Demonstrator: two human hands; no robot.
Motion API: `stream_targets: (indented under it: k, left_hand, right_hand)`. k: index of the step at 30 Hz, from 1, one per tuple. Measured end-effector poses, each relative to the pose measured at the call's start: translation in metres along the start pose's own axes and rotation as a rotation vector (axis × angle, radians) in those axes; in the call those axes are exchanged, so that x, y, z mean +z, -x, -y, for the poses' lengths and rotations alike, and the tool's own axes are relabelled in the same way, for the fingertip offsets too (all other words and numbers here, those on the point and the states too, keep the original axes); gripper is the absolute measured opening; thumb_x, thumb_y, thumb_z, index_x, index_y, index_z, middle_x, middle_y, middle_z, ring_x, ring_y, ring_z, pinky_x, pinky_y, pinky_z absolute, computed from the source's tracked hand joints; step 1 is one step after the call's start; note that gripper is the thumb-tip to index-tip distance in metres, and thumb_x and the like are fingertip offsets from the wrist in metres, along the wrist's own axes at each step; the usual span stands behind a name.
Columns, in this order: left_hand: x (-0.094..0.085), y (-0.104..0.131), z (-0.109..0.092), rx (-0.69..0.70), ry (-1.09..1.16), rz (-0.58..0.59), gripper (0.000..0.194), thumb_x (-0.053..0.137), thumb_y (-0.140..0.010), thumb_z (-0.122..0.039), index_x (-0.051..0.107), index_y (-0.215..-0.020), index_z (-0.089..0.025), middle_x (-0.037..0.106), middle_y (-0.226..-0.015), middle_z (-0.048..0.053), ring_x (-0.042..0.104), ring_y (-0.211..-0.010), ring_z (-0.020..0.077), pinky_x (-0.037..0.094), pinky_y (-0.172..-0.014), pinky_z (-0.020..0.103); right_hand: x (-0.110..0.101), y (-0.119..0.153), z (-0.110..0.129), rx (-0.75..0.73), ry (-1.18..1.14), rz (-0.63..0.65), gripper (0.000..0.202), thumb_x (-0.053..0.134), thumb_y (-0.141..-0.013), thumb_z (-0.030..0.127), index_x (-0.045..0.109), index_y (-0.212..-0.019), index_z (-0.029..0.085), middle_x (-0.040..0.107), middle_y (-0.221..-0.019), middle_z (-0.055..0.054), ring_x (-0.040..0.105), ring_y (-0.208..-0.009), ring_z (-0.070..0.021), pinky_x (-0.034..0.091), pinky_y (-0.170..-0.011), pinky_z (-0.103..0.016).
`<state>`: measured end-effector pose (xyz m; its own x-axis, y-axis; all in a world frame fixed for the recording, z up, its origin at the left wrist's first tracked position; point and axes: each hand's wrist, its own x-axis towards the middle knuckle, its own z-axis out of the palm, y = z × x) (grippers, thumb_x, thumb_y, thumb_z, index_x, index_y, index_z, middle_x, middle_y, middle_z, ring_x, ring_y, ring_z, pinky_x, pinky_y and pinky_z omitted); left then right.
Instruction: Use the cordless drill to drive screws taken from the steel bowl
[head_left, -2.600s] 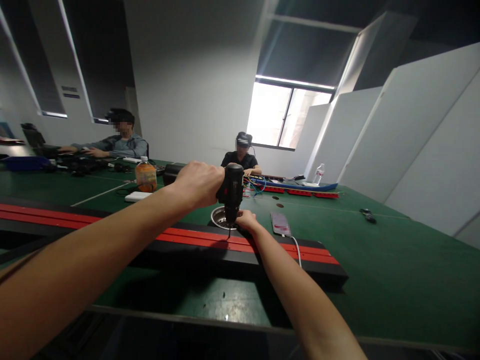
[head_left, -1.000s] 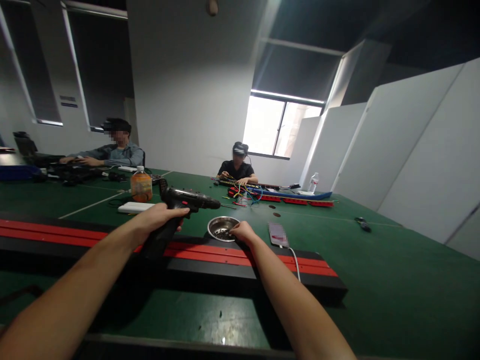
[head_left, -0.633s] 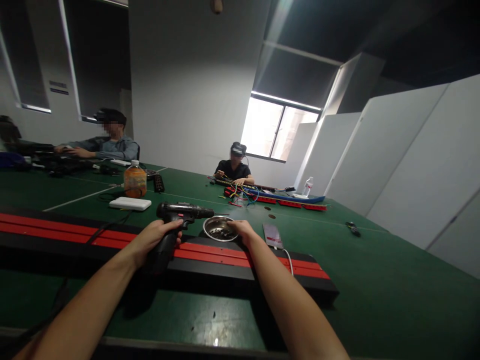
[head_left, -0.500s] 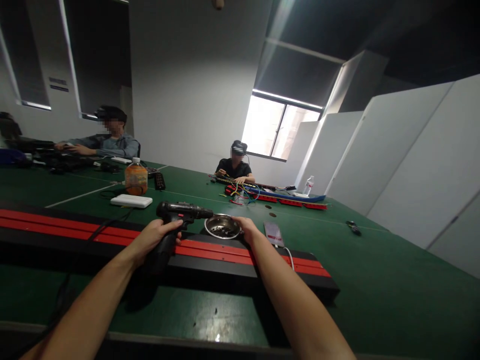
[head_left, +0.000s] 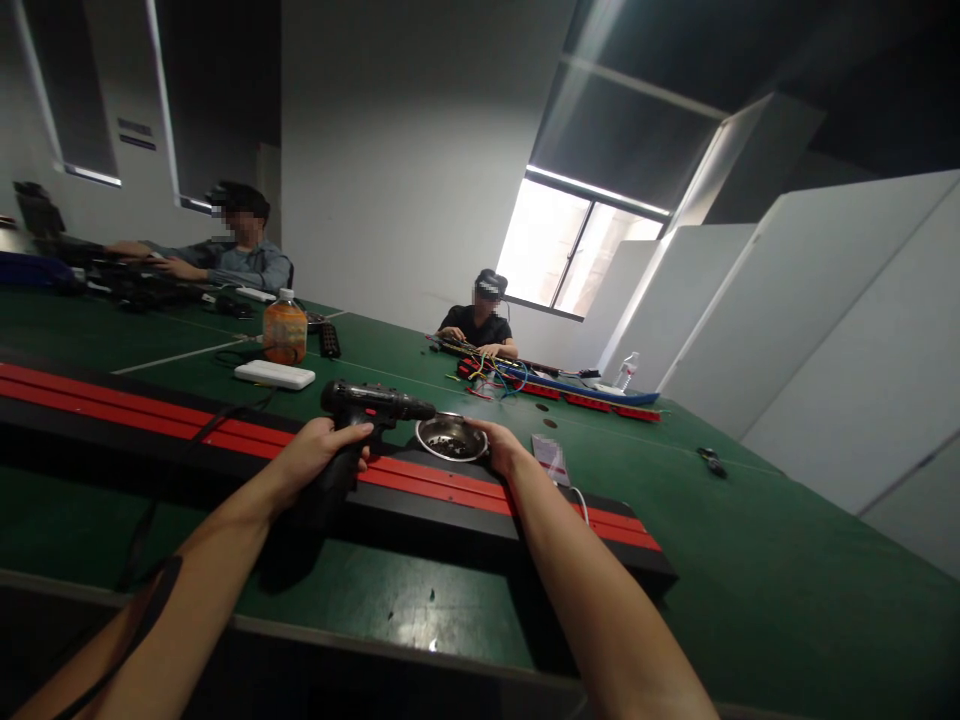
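Observation:
My left hand (head_left: 322, 457) is wrapped round the grip of a black power drill (head_left: 371, 403), whose tip points right, at the near left rim of a metal bowl (head_left: 452, 438). Small dark pieces lie in the bowl. At the bowl's right rim, my right hand (head_left: 495, 440) grips the edge with thumb and fingers. Both hands are over a long black bar with red strips (head_left: 442, 482), which runs across the table.
A phone (head_left: 550, 458) with a white cable lies right of my right hand. Behind the bar are a white box (head_left: 274, 375), an orange bottle (head_left: 284, 330) and a blue-and-red bar (head_left: 585, 390) with wires. Two people sit across the green table (head_left: 750, 560).
The camera view has tilted and shifted slightly, so most things sit a little further right and higher. Both hands keep their holds on the drill and the bowl.

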<state>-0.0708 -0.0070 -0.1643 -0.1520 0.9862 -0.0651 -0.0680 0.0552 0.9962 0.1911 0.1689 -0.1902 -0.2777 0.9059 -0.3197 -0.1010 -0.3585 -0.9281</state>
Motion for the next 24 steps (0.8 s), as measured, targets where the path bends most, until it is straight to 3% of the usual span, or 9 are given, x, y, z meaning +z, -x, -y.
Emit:
stream_targets:
  k: [8, 24]
  left_hand:
    - [-0.005, -0.007, 0.007, 0.013, -0.034, 0.035, 0.04, 0.077, -0.072, -0.05, 0.07, -0.073, -0.01, 0.071, -0.063, 0.01, 0.065, -0.053, 0.0179, 0.052, -0.049, 0.026]
    - [0.0, -0.005, 0.005, -0.029, 0.021, 0.04, 0.033, 0.079, -0.07, -0.044, 0.069, -0.07, -0.013, 0.071, -0.066, 0.01, 0.065, -0.055, 0.0176, 0.053, -0.047, 0.025]
  right_hand:
    - [-0.002, 0.0, 0.001, 0.013, -0.016, -0.018, 0.017, 0.066, -0.089, 0.028, 0.066, -0.092, 0.011, 0.067, -0.064, -0.003, 0.06, -0.051, -0.0134, 0.047, -0.047, -0.022]
    - [-0.002, -0.003, -0.002, -0.026, -0.002, 0.024, 0.016, 0.066, -0.088, 0.027, 0.066, -0.095, 0.012, 0.07, -0.071, -0.004, 0.062, -0.055, -0.0141, 0.052, -0.055, -0.025]
